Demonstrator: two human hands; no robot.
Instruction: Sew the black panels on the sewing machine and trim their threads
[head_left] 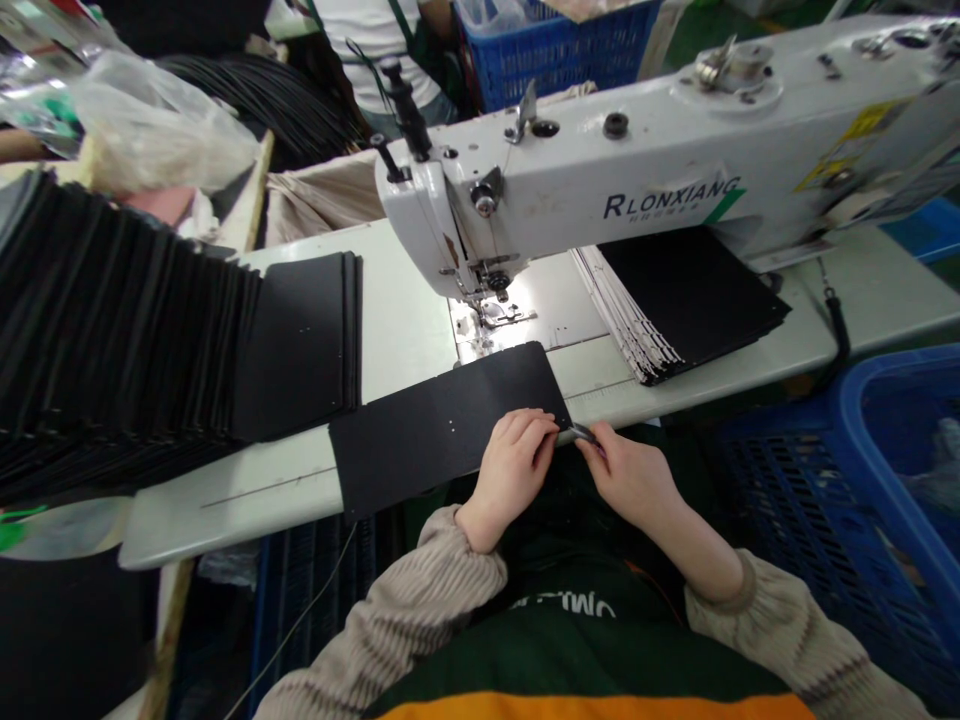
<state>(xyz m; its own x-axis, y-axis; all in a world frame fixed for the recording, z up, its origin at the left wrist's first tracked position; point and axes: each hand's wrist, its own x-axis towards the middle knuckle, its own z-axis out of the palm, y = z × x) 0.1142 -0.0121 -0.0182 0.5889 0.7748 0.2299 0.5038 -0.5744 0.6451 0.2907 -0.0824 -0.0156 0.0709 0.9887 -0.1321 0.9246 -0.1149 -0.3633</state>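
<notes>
A flat black panel (420, 430) with rounded corners lies at the front edge of the sewing table, partly over the edge. My left hand (517, 455) is closed on its near right corner, fingers bent over the top. Just right of that corner, my right hand (626, 470) grips a small metal tool (583, 433), whose tip is at the panel's corner. The sewing machine's needle and presser foot area (487, 310) is beyond the panel, not touching it.
The white sewing machine (645, 150) spans the back right. Black panels with pale edges (690, 300) lie under its arm. More black panels (300, 340) stand and lie at the left. Blue baskets (862, 420) are at the right and back. A person (367, 50) is behind the table.
</notes>
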